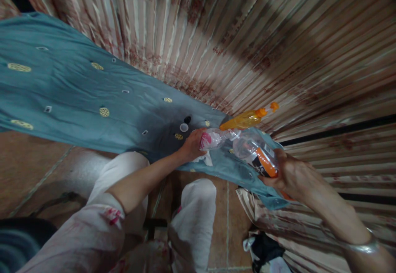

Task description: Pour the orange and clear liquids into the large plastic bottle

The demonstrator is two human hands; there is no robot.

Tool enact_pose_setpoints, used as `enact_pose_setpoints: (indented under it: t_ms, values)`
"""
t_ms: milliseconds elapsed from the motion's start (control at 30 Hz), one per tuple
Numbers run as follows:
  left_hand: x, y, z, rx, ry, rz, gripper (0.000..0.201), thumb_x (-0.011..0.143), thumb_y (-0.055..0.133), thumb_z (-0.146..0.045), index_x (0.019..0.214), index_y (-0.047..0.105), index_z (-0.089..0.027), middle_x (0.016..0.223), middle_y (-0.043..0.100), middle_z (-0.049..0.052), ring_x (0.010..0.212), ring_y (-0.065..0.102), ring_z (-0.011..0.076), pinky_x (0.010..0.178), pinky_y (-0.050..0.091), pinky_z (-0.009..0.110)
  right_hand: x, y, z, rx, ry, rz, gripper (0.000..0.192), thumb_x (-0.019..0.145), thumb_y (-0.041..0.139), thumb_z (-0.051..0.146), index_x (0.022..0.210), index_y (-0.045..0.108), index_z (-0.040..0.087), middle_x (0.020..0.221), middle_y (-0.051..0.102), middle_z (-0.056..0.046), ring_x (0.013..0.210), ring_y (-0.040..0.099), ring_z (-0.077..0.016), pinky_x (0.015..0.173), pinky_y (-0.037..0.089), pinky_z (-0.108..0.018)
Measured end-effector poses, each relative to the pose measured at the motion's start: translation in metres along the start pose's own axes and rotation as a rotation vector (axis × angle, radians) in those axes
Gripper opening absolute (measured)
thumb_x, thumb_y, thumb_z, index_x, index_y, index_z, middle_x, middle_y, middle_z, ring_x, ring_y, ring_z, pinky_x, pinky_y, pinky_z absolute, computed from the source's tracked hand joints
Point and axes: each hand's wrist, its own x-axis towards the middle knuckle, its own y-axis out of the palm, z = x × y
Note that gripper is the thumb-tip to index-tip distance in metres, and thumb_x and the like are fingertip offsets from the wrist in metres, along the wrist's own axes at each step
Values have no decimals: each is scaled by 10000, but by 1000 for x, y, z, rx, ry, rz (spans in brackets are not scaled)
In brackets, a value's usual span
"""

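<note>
My left hand (pixel 192 145) is closed around a small clear plastic bottle (pixel 213 138) with a pink label, tilted with its neck toward the right. In my right hand (pixel 286 174) is a larger clear plastic bottle (pixel 246 145) with an orange and black label. The two bottles' necks meet, or nearly so; I cannot tell whether liquid passes between them. Just behind them lies a yellow-orange bottle (pixel 244 120) with an orange top. A white cap (pixel 184 127) and a black cap (pixel 187 119) rest on the cloth. Below my left hand is a crumpled white tissue (pixel 206 158).
A teal cloth with pineapple prints (pixel 77 99) covers the long narrow surface. Pleated patterned curtains (pixel 192 29) hang behind and to the right. My knees (pixel 198 198) are at the front edge, above a tiled floor (pixel 221 223). Dark and white fabric (pixel 267 250) lies at lower right.
</note>
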Motion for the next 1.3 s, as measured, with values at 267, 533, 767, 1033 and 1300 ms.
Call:
enact_pose_setpoints:
  t_ms: [267, 533, 767, 1033, 1300]
  values:
    - [1, -3, -1, -5, -14, 19, 991, 718, 997, -117, 1662, 722, -242, 1738, 809, 187, 1665, 750, 519, 1472, 615, 721, 3, -3, 0, -37, 8, 53, 296, 1025, 810, 453, 1166, 651, 247, 815, 854, -153, 770, 911, -436, 630, 493, -376]
    - [-1, -7, -9, 17, -62, 50, 1006, 751, 960, -129, 1718, 687, -182, 1802, 772, 233, 1721, 712, 526, 1517, 565, 688, 1, 6, -4, -50, -14, -12, 305, 1022, 811, 478, 1161, 675, 244, 765, 835, -141, 725, 888, -435, 609, 492, -381]
    - [1, -10, -12, 22, -96, 73, 1071, 712, 983, -119, 1738, 704, -251, 1837, 765, 194, 1761, 699, 509, 1550, 536, 702, 1, 4, -3, -17, 15, 34, 348, 1054, 801, 537, 1180, 676, 237, 795, 835, -138, 767, 904, -432, 646, 512, -389]
    - [0, -5, -7, -4, -69, 44, 1057, 714, 971, -94, 1727, 702, -234, 1827, 774, 199, 1730, 714, 505, 1519, 565, 718, -2, 6, -6, 3, -19, -35, 385, 1084, 753, 572, 1207, 681, 215, 706, 773, -99, 695, 873, -417, 627, 466, -381]
    - [0, 0, -2, -20, -27, 8, 988, 712, 984, -103, 1654, 720, -239, 1743, 809, 189, 1674, 736, 535, 1474, 601, 753, 0, 3, -3, 17, -10, -6, 330, 1077, 733, 545, 1177, 662, 239, 694, 758, -97, 689, 866, -424, 607, 440, -377]
